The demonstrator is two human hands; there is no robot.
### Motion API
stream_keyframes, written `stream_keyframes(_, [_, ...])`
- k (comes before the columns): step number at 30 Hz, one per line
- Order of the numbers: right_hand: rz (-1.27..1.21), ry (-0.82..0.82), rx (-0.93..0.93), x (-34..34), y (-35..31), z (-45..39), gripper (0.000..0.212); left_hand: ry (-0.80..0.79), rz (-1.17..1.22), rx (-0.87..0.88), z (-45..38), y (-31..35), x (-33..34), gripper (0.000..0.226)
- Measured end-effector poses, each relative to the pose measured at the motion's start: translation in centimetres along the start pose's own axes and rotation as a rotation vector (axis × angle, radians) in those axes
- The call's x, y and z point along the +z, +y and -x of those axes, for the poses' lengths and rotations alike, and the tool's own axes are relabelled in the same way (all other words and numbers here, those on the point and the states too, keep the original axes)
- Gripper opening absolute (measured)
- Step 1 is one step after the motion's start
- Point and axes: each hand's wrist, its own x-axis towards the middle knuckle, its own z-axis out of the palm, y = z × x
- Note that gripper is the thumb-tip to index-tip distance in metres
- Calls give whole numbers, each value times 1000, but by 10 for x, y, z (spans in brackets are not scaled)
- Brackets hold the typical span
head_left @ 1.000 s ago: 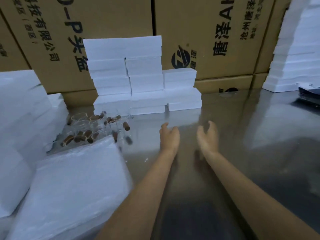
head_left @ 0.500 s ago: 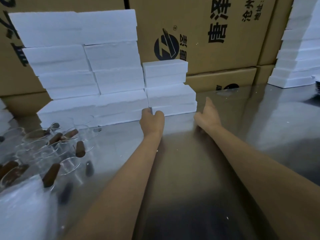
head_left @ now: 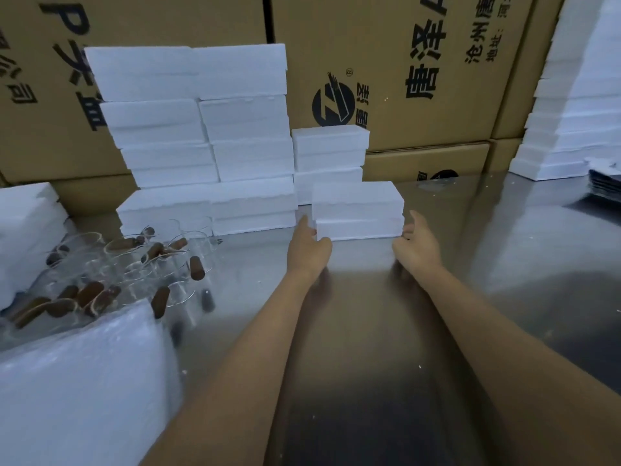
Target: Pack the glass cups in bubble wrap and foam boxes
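Nearest you, at the lower left of the frame, a sheet of bubble wrap point(head_left: 84, 388) lies crumpled over the shiny metal table point(head_left: 369, 331). Just beyond it, left of centre, the glass cups point(head_left: 134, 264) crowd together, several with brown handles pointing up or sideways; they touch one another and the far ones sit right beside the foam stack.

Your two forearms reach up the middle of the frame. Your left hand point(head_left: 309, 248) presses against the left end of a foam box point(head_left: 358, 210), fingers loosely bent with the index finger lying along the box's end. Your right hand point(head_left: 416, 243) meets the right end, thumb raised and fingertips curled at the lower corner. The box sits on the table between both hands, made of two halves, one on the other.

Behind it, centre and upper left, stands the stack of foam boxes point(head_left: 208, 129), several tiers high. A foam block point(head_left: 27, 223) sits at the left edge, and another foam pile point(head_left: 578, 105) rises at the upper right. Printed cardboard cartons point(head_left: 420, 62) wall off the back.
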Motion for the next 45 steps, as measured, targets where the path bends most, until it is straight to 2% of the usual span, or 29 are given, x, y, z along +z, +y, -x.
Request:
stream_keyframes(2, [-16,22,18,-9,1,21,74,0,-20,48,24,1,-4,50])
stream_keyframes(6, [-50,9,-50,-27,1,69,63,36,-16,59,70,-1,-16,55])
stream_keyframes(14, [-184,-31,-71,-57,4,156,48,141,39,26,166,-11,-51,42])
stream_keyframes(22, [-230,-121,-73,-77,-11,241,43,76,-4,-78,237,-6,-96,55])
stream_keyframes(28, [-427,-190,-59,-86,-30,274,45,62,-83,-66,258,3,-114,60])
stream_keyframes(33, [-375,-209,34,-87,-53,270,39,126,-175,-6,248,18,-117,61])
stream_keyframes(36, [-303,-221,85,-83,-63,260,45,97,-164,0,227,26,-114,55])
stream_keyframes(39, [-210,-224,154,-69,-64,245,45,52,-178,-70,202,28,-110,49])
stream_keyframes(43, [29,-160,199,-46,-56,231,50,-58,-230,-260,184,24,-109,65])
stream_keyframes(45, [75,-121,163,-41,-52,229,46,-64,-224,-232,186,21,-112,72])
